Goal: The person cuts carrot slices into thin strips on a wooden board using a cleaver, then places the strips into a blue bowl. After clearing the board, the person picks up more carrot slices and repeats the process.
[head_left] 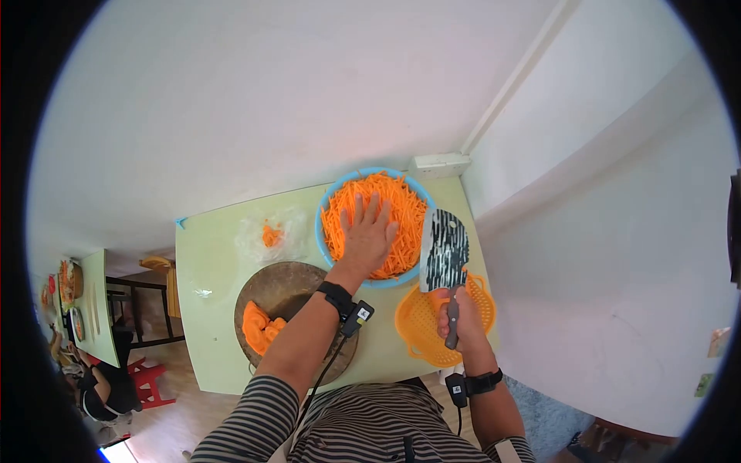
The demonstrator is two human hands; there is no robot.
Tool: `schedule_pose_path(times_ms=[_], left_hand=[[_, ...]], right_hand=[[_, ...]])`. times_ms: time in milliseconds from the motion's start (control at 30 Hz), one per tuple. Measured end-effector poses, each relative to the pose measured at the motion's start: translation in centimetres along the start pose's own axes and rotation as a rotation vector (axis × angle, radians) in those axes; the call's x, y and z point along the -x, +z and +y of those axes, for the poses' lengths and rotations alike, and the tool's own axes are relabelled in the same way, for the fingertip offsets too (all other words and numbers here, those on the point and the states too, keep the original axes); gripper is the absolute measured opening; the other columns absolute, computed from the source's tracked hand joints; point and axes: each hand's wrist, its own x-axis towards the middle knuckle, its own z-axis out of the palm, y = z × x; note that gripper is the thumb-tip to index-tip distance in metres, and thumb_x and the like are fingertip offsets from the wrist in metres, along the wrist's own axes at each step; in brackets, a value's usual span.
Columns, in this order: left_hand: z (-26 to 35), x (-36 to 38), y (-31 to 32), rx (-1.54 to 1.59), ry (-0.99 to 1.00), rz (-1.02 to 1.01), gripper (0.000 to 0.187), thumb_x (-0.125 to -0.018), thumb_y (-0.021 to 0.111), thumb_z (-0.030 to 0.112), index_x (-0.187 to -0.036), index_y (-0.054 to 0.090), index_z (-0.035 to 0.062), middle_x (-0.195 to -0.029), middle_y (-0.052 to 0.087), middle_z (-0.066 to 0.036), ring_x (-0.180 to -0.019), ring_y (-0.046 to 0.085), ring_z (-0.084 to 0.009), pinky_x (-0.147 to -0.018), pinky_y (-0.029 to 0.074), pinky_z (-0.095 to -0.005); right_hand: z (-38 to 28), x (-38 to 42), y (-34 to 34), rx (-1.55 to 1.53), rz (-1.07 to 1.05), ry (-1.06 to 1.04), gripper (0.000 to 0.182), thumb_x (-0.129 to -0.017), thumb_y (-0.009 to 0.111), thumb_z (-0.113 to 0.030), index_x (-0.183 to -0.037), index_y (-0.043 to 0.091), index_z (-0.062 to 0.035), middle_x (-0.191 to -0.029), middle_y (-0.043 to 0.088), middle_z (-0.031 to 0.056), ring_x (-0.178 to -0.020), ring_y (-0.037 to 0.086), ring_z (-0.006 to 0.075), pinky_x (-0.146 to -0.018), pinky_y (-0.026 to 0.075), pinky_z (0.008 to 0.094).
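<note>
My left hand (369,235) lies with its fingers spread on a heap of shredded carrot (405,224) in a blue basin (320,235). In my right hand (467,318) is the handle of a cleaver (445,251), its patterned blade pointing away from me, beside the basin's right edge. Below the cleaver sits a yellow plastic basket (417,328). Under my left forearm is a round chopping board (282,282), with carrot slices (258,328) on its left part.
A clear plastic bag (289,235) with carrot bits lies on the pale green table (208,289). Walls stand behind and to the right. At the far left are another table (98,309), a red stool (148,383) and a person (112,386).
</note>
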Motion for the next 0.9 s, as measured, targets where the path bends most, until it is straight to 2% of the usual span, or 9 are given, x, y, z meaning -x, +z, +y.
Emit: schedule_pose_path(times_ms=[67,167,233,267,333,367,433,667,900], left_hand=[[0.1,0.0,-0.8,-0.008,-0.016,0.003,0.054,-0.107,0.04,0.034,-0.151,0.041,0.004,-0.161,0.031,-0.02,-0.153,0.021,-0.0401,-0.118,0.014,-0.0637],[-0.9,-0.5,-1.9,0.402,-0.103,0.152,0.049,-0.107,0.041,0.031,-0.147,0.046,0.0037,-0.151,0.045,-0.024,-0.151,0.024,-0.0417,-0.119,0.016,-0.0589],[-2.5,-1.0,-2.2,0.589,-0.111,0.283,0.039,-0.107,0.047,0.025,-0.135,0.056,0.0011,-0.126,0.064,-0.021,-0.134,0.051,-0.0365,-0.11,0.036,-0.0492],[-2.8,-0.8,-2.2,0.582,-0.113,0.287,0.039,-0.107,0.047,0.025,-0.135,0.056,0.0011,-0.126,0.064,-0.021,-0.134,0.051,-0.0365,-0.11,0.036,-0.0492],[-2.2,-0.5,-4.3,0.929,-0.362,0.396,0.027,-0.104,0.056,0.02,-0.118,0.064,-0.0013,-0.094,0.07,-0.01,-0.096,0.067,-0.0209,-0.087,0.051,-0.0352],[-2.3,-0.2,-4.8,0.929,-0.369,0.4,0.027,-0.104,0.056,0.02,-0.118,0.064,-0.0013,-0.094,0.07,-0.01,-0.096,0.067,-0.0209,-0.087,0.051,-0.0352],[-2.8,1.0,-5.9,1.178,-0.437,0.468,0.023,-0.103,0.06,0.021,-0.104,0.065,-0.0014,-0.078,0.064,-0.001,-0.068,0.058,-0.0072,-0.064,0.05,-0.0252],[-8.3,12.7,-9.2,1.045,-0.698,0.409,0.031,-0.105,0.057,0.028,-0.092,0.063,0.0012,-0.071,0.057,0.003,-0.06,0.049,-0.0049,-0.056,0.041,-0.0234],[-14.3,26.6,-9.6,0.579,-0.822,0.514,0.024,-0.1,0.061,0.025,-0.098,0.063,0.0012,-0.075,0.059,-0.008,-0.069,0.059,-0.0176,-0.064,0.048,-0.0344]], right_hand=[[0.3,0.0,-0.6,-0.132,0.017,0.002,0.046,-0.106,0.038,-0.051,-0.111,0.055,-0.0091,-0.057,0.048,0.0038,-0.042,0.042,0.0149,-0.04,0.035,0.0293],[0.7,0.3,-0.9,-0.207,0.016,0.011,0.048,-0.106,0.039,-0.054,-0.112,0.055,-0.0094,-0.056,0.048,0.0036,-0.041,0.042,0.0152,-0.04,0.035,0.0292],[1.2,0.5,-1.1,-0.22,-0.01,-0.01,0.046,-0.106,0.038,-0.05,-0.112,0.055,-0.007,-0.056,0.049,0.0046,-0.041,0.043,0.0156,-0.04,0.036,0.0299],[1.4,0.7,-1.2,-0.232,-0.03,-0.032,0.044,-0.107,0.038,-0.045,-0.112,0.055,-0.0047,-0.057,0.049,0.0057,-0.041,0.044,0.0161,-0.04,0.037,0.0305],[1.8,1.1,-1.1,-0.198,-0.073,-0.049,0.046,-0.106,0.038,-0.049,-0.112,0.055,-0.0061,-0.056,0.049,0.0049,-0.041,0.043,0.0158,-0.04,0.036,0.0301],[1.5,1.6,-0.8,-0.161,-0.099,-0.062,0.049,-0.106,0.039,-0.052,-0.113,0.056,-0.0075,-0.055,0.048,0.0041,-0.041,0.042,0.0156,-0.04,0.036,0.0296],[1.9,2.0,-0.4,-0.135,-0.12,-0.056,0.049,-0.106,0.039,-0.052,-0.113,0.056,-0.0069,-0.055,0.048,0.0043,-0.041,0.042,0.0156,-0.04,0.036,0.0299],[5.3,3.1,1.0,0.011,-0.214,-0.037,0.047,-0.105,0.041,-0.046,-0.115,0.055,-0.0018,-0.058,0.052,0.0071,-0.042,0.045,0.0161,-0.041,0.039,0.0301],[8.7,4.4,3.9,0.31,-0.324,-0.005,0.033,-0.106,0.047,-0.031,-0.112,0.059,-0.0011,-0.062,0.056,0.0045,-0.046,0.05,0.0112,-0.044,0.042,0.0255]])
